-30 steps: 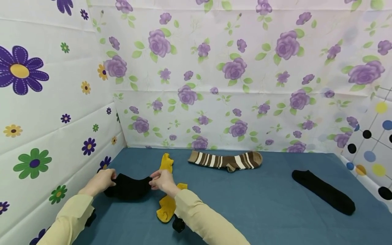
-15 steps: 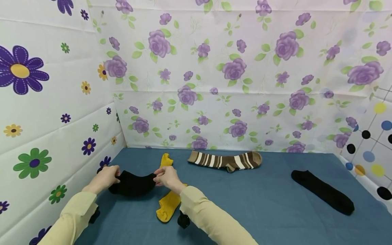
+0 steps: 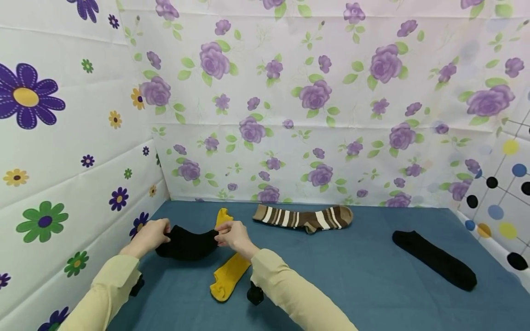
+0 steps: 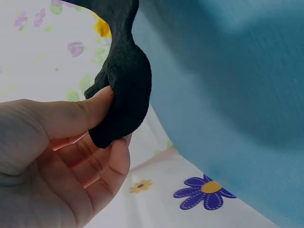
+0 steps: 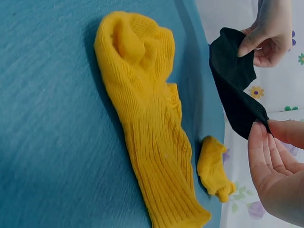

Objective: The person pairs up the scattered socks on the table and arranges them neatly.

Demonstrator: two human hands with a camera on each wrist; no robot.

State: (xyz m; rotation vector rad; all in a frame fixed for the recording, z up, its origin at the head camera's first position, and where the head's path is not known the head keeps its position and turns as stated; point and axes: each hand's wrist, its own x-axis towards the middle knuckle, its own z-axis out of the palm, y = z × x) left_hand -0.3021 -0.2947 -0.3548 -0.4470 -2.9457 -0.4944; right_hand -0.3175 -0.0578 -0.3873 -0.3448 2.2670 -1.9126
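Note:
A black sock [image 3: 188, 244] is stretched between my two hands over the left part of the table, sagging in the middle. My left hand [image 3: 150, 236] pinches one end; in the left wrist view its thumb presses the sock [image 4: 127, 85] against the fingers. The other end is pinched between thumb and fingertips of my right hand [image 5: 280, 164]. Beneath and beside the right hand lies a yellow ribbed sock [image 3: 228, 278], partly covered by the forearm. Behind that hand a second yellow sock [image 3: 224, 216] shows only in part; the right wrist view has it as a small crumpled piece [image 5: 213, 168].
A brown and white striped sock [image 3: 304, 218] lies at the back of the blue table [image 3: 343, 280]. Another black sock [image 3: 434, 259] lies slantwise at the right. Flower-patterned sheets [image 3: 290, 105] stand at the back and left; a dotted one [image 3: 505, 202] stands at the right.
Both hands have moved to the right and slightly farther away, carrying the stretched black sock along. More of the near yellow sock shows now. The other socks lie where they were.

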